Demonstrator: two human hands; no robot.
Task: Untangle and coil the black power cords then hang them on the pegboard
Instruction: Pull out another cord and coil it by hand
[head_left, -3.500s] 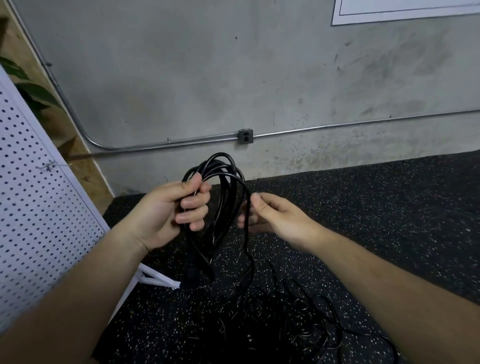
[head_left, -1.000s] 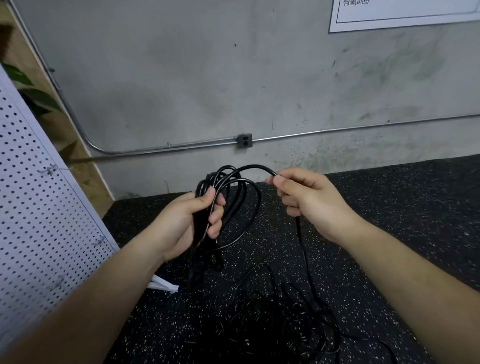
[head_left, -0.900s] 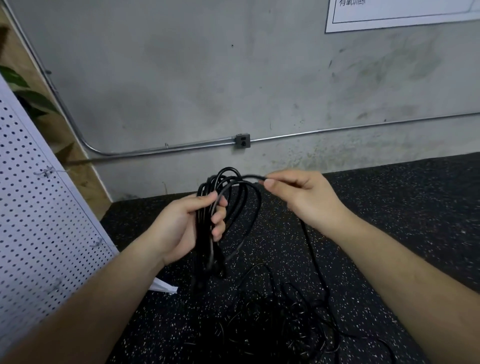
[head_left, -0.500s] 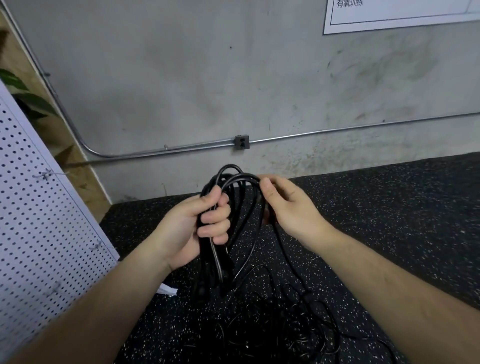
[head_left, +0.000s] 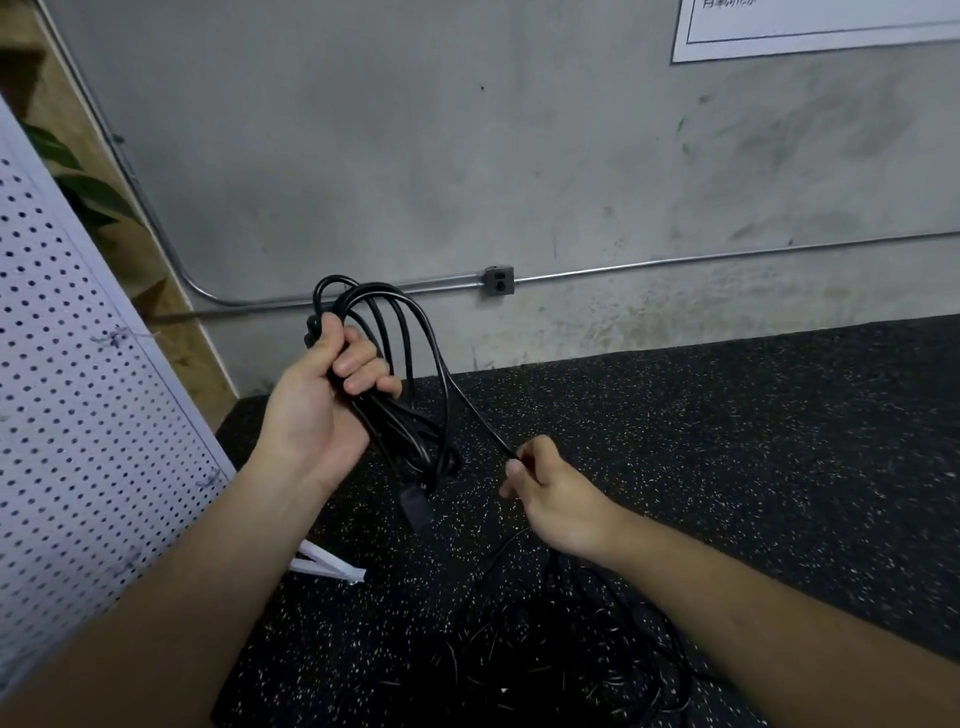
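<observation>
Our left hand kept its grip curled round the coil, held high. Our right hand, just before up at the loops, had slid down the loose cord, pinching it low, arm outstretched, ready to draw another loop from the pile on the floor.

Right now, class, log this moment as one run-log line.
left hand: grips coiled cord | right hand: pinches free strand | tangle: on floor | hung: not yet
</observation>
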